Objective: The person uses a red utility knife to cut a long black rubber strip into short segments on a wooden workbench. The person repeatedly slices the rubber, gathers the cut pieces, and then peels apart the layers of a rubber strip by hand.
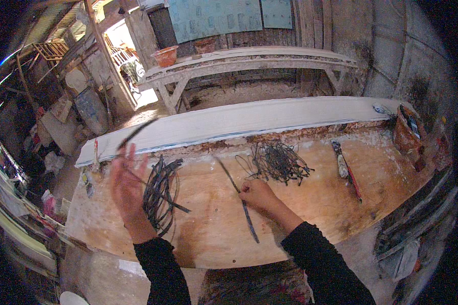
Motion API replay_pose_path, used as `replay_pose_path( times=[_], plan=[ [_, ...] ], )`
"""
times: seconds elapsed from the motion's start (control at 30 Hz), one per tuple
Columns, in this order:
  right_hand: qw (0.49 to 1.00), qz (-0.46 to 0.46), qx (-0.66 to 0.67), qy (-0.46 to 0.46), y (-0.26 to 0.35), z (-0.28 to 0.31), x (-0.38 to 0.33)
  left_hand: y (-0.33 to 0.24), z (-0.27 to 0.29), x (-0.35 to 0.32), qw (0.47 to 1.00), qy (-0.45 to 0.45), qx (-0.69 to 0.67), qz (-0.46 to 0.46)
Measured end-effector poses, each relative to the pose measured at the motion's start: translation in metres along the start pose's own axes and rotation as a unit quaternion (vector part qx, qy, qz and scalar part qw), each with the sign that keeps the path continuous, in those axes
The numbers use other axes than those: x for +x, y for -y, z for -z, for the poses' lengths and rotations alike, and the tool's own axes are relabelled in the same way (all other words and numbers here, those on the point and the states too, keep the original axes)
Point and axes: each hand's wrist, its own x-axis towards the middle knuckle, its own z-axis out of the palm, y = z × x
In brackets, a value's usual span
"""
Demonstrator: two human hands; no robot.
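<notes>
My right hand (257, 195) is closed in a pinch on a thin dark strip (248, 218), which slants across the plywood board (208, 239). My left hand (127, 185) is raised at the left, blurred by motion, with its fingers pointing up. Another dark strip (136, 133) shows at its fingertips, and a thin dark line crosses the palm; whether the fingers grip it is unclear. Beside this hand lies a loose bundle of flat black strips (163, 195). Beyond my right hand sits a tangled heap of thin dark strips (280, 161).
A brush-like tool with a red handle (348, 170) lies at the right. At the far right corner stands a stained orange bucket (409, 127). A long white slab (239, 119) runs along the board's far edge. Behind it is a bench (259, 63) with an orange pot (164, 57).
</notes>
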Motion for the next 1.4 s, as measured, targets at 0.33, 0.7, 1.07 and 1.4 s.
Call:
replay_pose_path(
  times=[0.33, 0.7, 1.07, 1.4],
  plan=[
    [0.992, 0.053, 0.044, -0.109, -0.004, -0.008, 0.007, 0.138, -0.004, -0.057, 0.872, 0.033, 0.415, 0.255],
    [0.913, -0.052, 0.405, 0.022, 0.022, -0.003, -0.004, 0.168, 0.003, -0.084, 0.923, 0.04, 0.231, 0.305],
    [0.893, -0.106, 0.435, 0.048, 0.023, 0.0, -0.004, 0.154, -0.009, -0.081, 0.913, 0.043, 0.236, 0.33],
    [0.923, -0.028, 0.384, -0.013, 0.023, -0.001, -0.007, 0.16, -0.004, -0.082, 0.904, 0.054, 0.242, 0.347]
  ],
)
